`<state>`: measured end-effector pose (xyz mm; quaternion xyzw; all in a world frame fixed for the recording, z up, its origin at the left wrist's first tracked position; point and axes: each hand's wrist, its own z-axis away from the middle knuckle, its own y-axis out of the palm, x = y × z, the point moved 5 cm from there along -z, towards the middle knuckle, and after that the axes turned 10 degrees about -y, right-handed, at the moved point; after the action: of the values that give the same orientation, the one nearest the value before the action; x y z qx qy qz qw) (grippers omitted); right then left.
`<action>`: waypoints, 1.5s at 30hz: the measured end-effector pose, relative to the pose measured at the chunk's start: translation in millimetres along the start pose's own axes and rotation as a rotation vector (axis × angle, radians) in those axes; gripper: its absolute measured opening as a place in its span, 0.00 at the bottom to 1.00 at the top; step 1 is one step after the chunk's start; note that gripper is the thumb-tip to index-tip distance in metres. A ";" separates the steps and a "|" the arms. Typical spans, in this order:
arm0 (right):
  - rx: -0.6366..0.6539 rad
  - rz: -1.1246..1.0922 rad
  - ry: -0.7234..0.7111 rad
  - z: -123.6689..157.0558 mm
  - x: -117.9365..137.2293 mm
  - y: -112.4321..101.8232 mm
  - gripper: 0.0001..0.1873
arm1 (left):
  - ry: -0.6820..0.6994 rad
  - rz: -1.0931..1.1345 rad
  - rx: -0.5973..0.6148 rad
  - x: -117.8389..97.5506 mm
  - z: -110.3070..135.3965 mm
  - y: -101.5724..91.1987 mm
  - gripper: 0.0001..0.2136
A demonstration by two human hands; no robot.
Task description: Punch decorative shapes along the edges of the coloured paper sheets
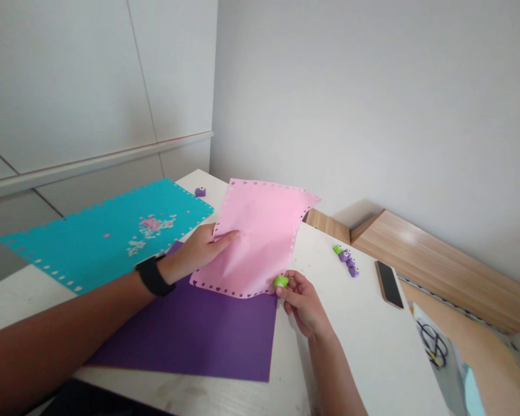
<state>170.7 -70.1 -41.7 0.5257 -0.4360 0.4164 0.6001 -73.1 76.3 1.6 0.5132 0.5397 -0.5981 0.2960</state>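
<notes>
My left hand (201, 251), with a black watch on its wrist, grips the left edge of a pink paper sheet (260, 237) whose border is punched with small shapes. The sheet is lifted and curved above a purple sheet (190, 335) lying flat on the white table (372, 335). My right hand (303, 300) pinches a small green paper punch (281, 281) against the pink sheet's lower right corner.
A teal sheet (91, 242) with punched edges and a pile of paper bits lies at the left. One purple punch (200, 191) sits behind it. A green and purple punches (346, 258) and a phone (389, 283) lie at the right. A bag (442, 358) stands by the table's right edge.
</notes>
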 end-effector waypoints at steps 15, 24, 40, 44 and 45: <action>-0.002 0.098 -0.052 -3.2 -12.1 -1.9 0.20 | -0.087 0.107 0.034 -2.5 -0.2 -2.2 0.27; -0.028 0.033 -0.102 -3.6 -7.2 3.5 0.19 | -0.082 0.144 -0.074 -6.7 2.1 -3.6 0.23; -0.029 -0.015 -0.133 -3.3 -3.6 6.5 0.19 | -0.088 0.107 -0.079 -4.0 2.0 -3.1 0.22; -0.025 -0.004 -0.137 -4.0 -4.0 6.9 0.18 | -0.088 0.086 -0.068 -5.7 2.4 -2.8 0.22; -0.024 -0.005 -0.138 -4.1 -3.8 7.1 0.18 | -0.092 0.081 -0.071 -5.8 2.5 -2.9 0.22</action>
<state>163.2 -65.5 -43.8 0.5469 -0.4801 0.3724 0.5759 -74.7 73.4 7.7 0.4956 0.5253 -0.5891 0.3625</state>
